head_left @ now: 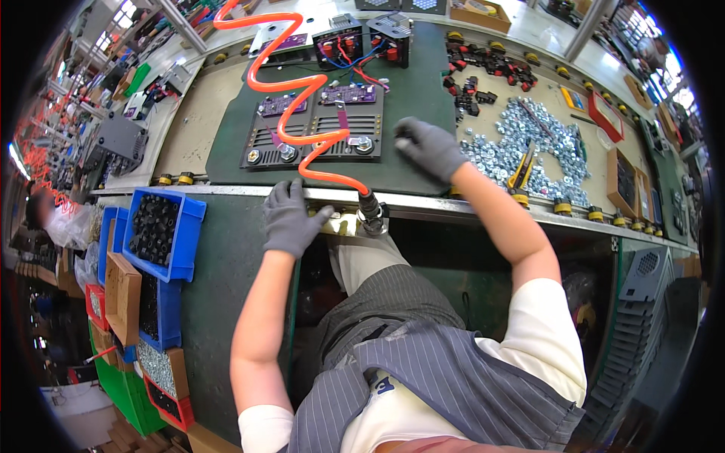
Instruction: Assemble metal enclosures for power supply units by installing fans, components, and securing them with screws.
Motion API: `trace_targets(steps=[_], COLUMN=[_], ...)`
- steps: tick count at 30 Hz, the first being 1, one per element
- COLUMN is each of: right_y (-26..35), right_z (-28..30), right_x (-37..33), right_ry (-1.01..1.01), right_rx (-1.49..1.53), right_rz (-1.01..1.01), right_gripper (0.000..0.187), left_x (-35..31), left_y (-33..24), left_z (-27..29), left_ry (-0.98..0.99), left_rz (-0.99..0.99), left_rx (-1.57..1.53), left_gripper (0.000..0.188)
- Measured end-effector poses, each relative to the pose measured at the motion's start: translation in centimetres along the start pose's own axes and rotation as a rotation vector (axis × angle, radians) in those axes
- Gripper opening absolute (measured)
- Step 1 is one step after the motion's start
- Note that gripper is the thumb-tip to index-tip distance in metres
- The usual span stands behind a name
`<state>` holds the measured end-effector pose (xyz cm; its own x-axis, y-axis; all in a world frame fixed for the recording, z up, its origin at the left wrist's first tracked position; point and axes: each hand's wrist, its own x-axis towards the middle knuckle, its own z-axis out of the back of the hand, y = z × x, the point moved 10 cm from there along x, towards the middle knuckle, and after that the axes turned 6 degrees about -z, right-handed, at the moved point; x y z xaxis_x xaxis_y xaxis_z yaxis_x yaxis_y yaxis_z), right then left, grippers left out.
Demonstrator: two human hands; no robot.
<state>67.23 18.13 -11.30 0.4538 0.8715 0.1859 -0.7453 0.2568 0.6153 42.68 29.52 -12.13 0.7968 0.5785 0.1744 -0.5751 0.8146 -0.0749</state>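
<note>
My left hand (291, 219), in a grey glove, rests at the metal front edge (249, 190) of the bench, its fingers spread and nothing visible in them. Close to its thumb, a black air tool (370, 214) hangs at the edge from an orange coiled hose (306, 140). Over the green mat (430, 83), my right hand (430, 147), gloved too, has its fingers curled in; anything inside is hidden. To its left lie two black slotted panels (351, 124) with purple circuit boards (347, 94) and round metal fittings (364, 144) along the near side.
Loose shiny nuts (521, 136) are heaped on the right, with a yellow cutter knife (522, 170) among them and black-red parts (491, 64) behind. Wired black units (362, 49) stand at the back. Blue bins (192, 234) hold black pieces on the left.
</note>
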Motion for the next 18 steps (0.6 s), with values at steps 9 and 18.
trace_targets(steps=[9,18], right_y=[-3.8,-12.5], right_z=[5.7,36.9], right_x=[-0.6,-26.2], right_ry=[-0.098,-0.451], right_rx=[-0.19,-0.951], right_rz=[-0.337,-0.966], right_gripper=[0.072,0.049], left_x=[1.1,0.5], left_y=[-0.4,1.7], left_z=[-2.4,-3.3], left_ry=[0.115,0.181], left_rz=[0.327,0.342], left_rx=[0.176,0.384], left_gripper=[0.084,0.074])
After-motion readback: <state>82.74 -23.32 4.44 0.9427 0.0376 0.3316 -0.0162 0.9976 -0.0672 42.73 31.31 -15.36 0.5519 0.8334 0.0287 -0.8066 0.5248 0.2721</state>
